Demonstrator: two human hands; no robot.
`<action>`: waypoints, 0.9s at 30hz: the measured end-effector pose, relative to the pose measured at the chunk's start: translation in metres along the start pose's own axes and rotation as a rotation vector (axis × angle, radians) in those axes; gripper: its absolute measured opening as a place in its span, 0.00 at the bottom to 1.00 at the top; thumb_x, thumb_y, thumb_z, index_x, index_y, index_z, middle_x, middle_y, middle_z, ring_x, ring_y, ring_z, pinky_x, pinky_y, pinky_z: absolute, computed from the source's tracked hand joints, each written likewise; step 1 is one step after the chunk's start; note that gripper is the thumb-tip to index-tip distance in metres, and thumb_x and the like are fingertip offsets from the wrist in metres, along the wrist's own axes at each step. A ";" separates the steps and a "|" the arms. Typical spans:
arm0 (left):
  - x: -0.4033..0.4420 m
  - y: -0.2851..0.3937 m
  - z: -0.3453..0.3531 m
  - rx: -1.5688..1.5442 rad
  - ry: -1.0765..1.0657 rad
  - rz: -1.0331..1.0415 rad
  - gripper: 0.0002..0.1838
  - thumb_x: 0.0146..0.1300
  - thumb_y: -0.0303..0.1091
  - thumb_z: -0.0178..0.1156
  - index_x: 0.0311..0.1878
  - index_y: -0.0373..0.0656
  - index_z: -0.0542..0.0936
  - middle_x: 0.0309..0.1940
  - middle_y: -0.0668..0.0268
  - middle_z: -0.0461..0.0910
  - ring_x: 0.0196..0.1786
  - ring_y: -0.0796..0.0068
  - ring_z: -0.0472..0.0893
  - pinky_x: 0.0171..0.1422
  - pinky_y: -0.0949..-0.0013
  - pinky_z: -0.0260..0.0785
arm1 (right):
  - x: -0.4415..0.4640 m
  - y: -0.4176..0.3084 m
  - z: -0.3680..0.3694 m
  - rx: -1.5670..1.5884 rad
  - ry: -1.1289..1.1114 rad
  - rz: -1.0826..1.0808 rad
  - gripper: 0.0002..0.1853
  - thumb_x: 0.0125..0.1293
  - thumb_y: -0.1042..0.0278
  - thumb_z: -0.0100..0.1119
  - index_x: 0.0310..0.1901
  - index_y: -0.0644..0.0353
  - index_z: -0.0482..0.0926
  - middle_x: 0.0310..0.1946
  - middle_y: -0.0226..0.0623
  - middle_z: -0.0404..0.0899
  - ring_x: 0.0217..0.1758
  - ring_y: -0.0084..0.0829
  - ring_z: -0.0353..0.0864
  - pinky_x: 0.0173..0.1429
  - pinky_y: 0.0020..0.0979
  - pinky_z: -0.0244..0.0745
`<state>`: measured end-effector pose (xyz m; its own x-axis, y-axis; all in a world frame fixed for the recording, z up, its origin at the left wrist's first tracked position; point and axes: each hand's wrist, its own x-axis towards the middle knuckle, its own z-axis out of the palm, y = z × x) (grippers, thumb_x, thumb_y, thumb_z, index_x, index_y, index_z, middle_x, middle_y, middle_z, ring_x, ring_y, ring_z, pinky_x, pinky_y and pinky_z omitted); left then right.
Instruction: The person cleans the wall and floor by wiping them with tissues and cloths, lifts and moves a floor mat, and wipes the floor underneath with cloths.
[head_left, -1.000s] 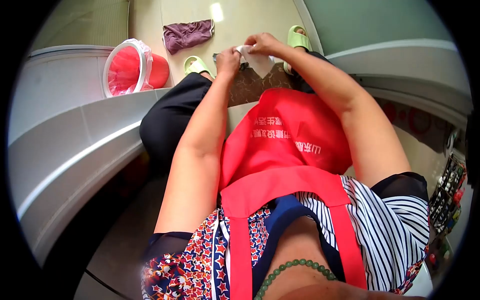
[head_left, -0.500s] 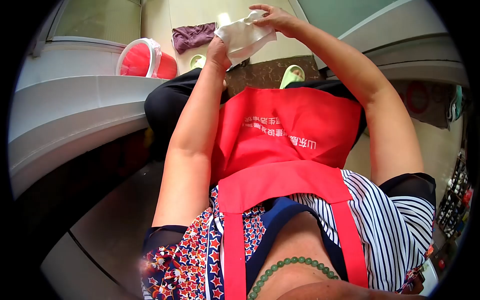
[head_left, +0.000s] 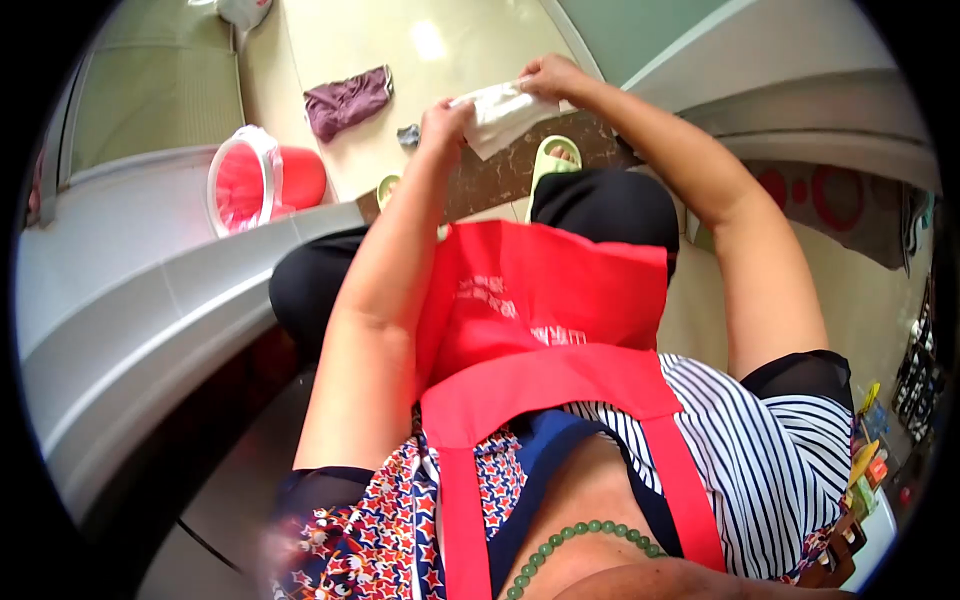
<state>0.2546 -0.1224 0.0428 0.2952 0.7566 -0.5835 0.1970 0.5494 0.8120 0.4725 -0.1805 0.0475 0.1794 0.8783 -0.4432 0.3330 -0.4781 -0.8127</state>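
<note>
Lowered, white cloth [head_left: 503, 118] spans between pinching fingers [head_left: 538, 70].

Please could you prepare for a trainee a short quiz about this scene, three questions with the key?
1. What do the left hand and the right hand hold between them?
2. True or false: the purple cloth hangs from the left hand.
3. From the wearer's view, where is the red bin? (a) between the hands; (b) right of both hands; (c) left of both hands.

Key: 1. A thin white sheet; cloth or paper, I cannot tell. 2. False; it lies on the floor. 3. c.
</note>
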 end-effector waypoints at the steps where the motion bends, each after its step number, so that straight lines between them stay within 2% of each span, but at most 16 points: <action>1: 0.014 -0.008 0.007 0.066 0.000 -0.007 0.18 0.56 0.32 0.64 0.48 0.35 0.76 0.33 0.60 0.80 0.29 0.69 0.79 0.29 0.66 0.73 | 0.013 0.019 0.002 -0.102 0.039 -0.017 0.14 0.48 0.60 0.65 0.36 0.56 0.85 0.29 0.39 0.84 0.30 0.30 0.82 0.38 0.30 0.76; 2: 0.030 -0.017 0.012 0.132 0.002 -0.015 0.17 0.54 0.33 0.64 0.45 0.35 0.78 0.31 0.60 0.80 0.29 0.70 0.79 0.29 0.67 0.73 | 0.019 0.022 -0.002 -0.186 0.021 0.051 0.14 0.47 0.61 0.64 0.36 0.55 0.85 0.30 0.41 0.84 0.32 0.33 0.83 0.41 0.31 0.77; 4: 0.078 -0.040 0.021 0.358 -0.080 -0.012 0.12 0.60 0.30 0.59 0.45 0.35 0.76 0.35 0.60 0.78 0.34 0.69 0.80 0.34 0.67 0.77 | 0.041 0.036 -0.010 -0.347 0.029 0.079 0.11 0.47 0.63 0.63 0.34 0.54 0.85 0.31 0.43 0.84 0.36 0.37 0.84 0.44 0.33 0.77; 6: 0.132 -0.068 0.035 0.355 -0.141 -0.087 0.12 0.59 0.29 0.59 0.45 0.34 0.76 0.33 0.61 0.78 0.34 0.71 0.80 0.36 0.68 0.78 | 0.071 0.056 -0.014 -0.423 0.039 0.136 0.09 0.48 0.66 0.63 0.33 0.55 0.85 0.30 0.43 0.83 0.38 0.40 0.83 0.46 0.33 0.77; 7: 0.159 -0.078 0.045 0.401 -0.139 -0.067 0.13 0.59 0.29 0.59 0.45 0.34 0.76 0.33 0.61 0.78 0.34 0.68 0.80 0.37 0.65 0.77 | 0.089 0.065 -0.019 -0.462 -0.047 0.224 0.13 0.54 0.68 0.58 0.41 0.54 0.83 0.42 0.45 0.81 0.48 0.41 0.80 0.54 0.35 0.74; 8: 0.183 -0.091 0.056 0.444 -0.138 -0.042 0.13 0.59 0.29 0.58 0.46 0.34 0.75 0.32 0.60 0.79 0.34 0.65 0.81 0.38 0.63 0.77 | 0.103 0.078 -0.019 -0.501 0.034 0.215 0.14 0.56 0.68 0.56 0.45 0.54 0.81 0.46 0.46 0.79 0.52 0.42 0.77 0.57 0.36 0.71; 10: 0.199 -0.072 0.079 0.716 -0.094 0.022 0.15 0.58 0.29 0.58 0.49 0.35 0.74 0.40 0.57 0.78 0.43 0.60 0.79 0.48 0.59 0.73 | 0.130 0.105 -0.014 -0.591 0.205 0.185 0.18 0.60 0.69 0.52 0.53 0.52 0.77 0.55 0.48 0.73 0.60 0.44 0.71 0.63 0.38 0.67; 11: 0.205 -0.060 0.088 0.845 -0.075 0.061 0.16 0.58 0.28 0.57 0.50 0.35 0.73 0.44 0.56 0.78 0.47 0.58 0.79 0.53 0.56 0.71 | 0.143 0.117 -0.011 -0.648 0.289 0.064 0.21 0.65 0.68 0.45 0.60 0.53 0.69 0.63 0.48 0.64 0.67 0.48 0.60 0.68 0.41 0.60; 14: 0.223 -0.060 0.092 1.187 -0.142 0.725 0.24 0.60 0.33 0.54 0.59 0.37 0.68 0.60 0.54 0.68 0.63 0.55 0.68 0.67 0.54 0.56 | 0.189 0.182 0.032 -0.772 0.381 -0.166 0.21 0.66 0.64 0.41 0.60 0.56 0.69 0.64 0.47 0.63 0.68 0.48 0.58 0.70 0.42 0.56; 15: 0.232 -0.073 0.090 1.341 -0.241 0.844 0.26 0.61 0.36 0.51 0.63 0.37 0.65 0.65 0.56 0.62 0.67 0.57 0.62 0.70 0.55 0.51 | 0.197 0.194 0.046 -0.866 0.365 -0.207 0.22 0.67 0.63 0.40 0.60 0.57 0.69 0.65 0.46 0.61 0.69 0.48 0.58 0.70 0.43 0.55; 16: 0.238 -0.088 0.086 1.491 -0.339 0.967 0.28 0.63 0.38 0.49 0.66 0.38 0.62 0.70 0.57 0.55 0.71 0.60 0.57 0.73 0.56 0.46 | 0.187 0.171 0.053 -0.690 0.336 -0.029 0.24 0.65 0.62 0.42 0.62 0.57 0.67 0.68 0.43 0.58 0.71 0.46 0.54 0.71 0.45 0.51; 17: 0.239 -0.098 0.080 1.448 -0.377 0.946 0.29 0.63 0.39 0.47 0.67 0.38 0.62 0.70 0.57 0.55 0.71 0.59 0.57 0.73 0.56 0.46 | 0.183 0.179 0.069 -0.640 0.405 -0.042 0.26 0.65 0.62 0.43 0.65 0.57 0.64 0.69 0.41 0.56 0.73 0.46 0.51 0.72 0.47 0.47; 18: 0.238 -0.105 0.073 1.409 -0.412 0.925 0.29 0.64 0.41 0.46 0.67 0.39 0.61 0.70 0.57 0.55 0.72 0.59 0.56 0.73 0.56 0.46 | 0.179 0.173 0.074 -0.750 0.437 -0.057 0.28 0.64 0.61 0.44 0.66 0.57 0.61 0.70 0.41 0.55 0.73 0.44 0.50 0.73 0.45 0.44; 20: 0.260 -0.106 0.072 1.372 -0.428 0.907 0.30 0.65 0.42 0.45 0.68 0.39 0.60 0.71 0.58 0.55 0.72 0.60 0.56 0.74 0.57 0.46 | 0.190 0.172 0.077 -0.774 0.477 -0.049 0.31 0.64 0.61 0.46 0.68 0.57 0.56 0.71 0.43 0.52 0.74 0.45 0.49 0.73 0.45 0.44; 23: 0.289 -0.081 0.077 1.341 -0.374 0.915 0.29 0.65 0.42 0.45 0.68 0.39 0.61 0.71 0.58 0.55 0.72 0.61 0.56 0.74 0.57 0.45 | 0.229 0.161 0.053 -0.794 0.449 -0.090 0.31 0.64 0.58 0.46 0.68 0.56 0.57 0.71 0.42 0.51 0.75 0.41 0.47 0.74 0.43 0.41; 27: 0.364 -0.045 0.088 1.415 -0.298 0.870 0.32 0.63 0.43 0.51 0.68 0.40 0.60 0.71 0.58 0.55 0.73 0.60 0.55 0.74 0.57 0.46 | 0.318 0.147 0.012 -0.813 0.428 -0.181 0.32 0.65 0.56 0.46 0.69 0.56 0.55 0.72 0.41 0.48 0.75 0.41 0.44 0.75 0.43 0.38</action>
<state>0.4354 0.0971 -0.2053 0.8807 0.4631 -0.0997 0.4677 -0.8166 0.3383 0.5672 0.0283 -0.2171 0.3328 0.9426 -0.0273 0.9055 -0.3275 -0.2699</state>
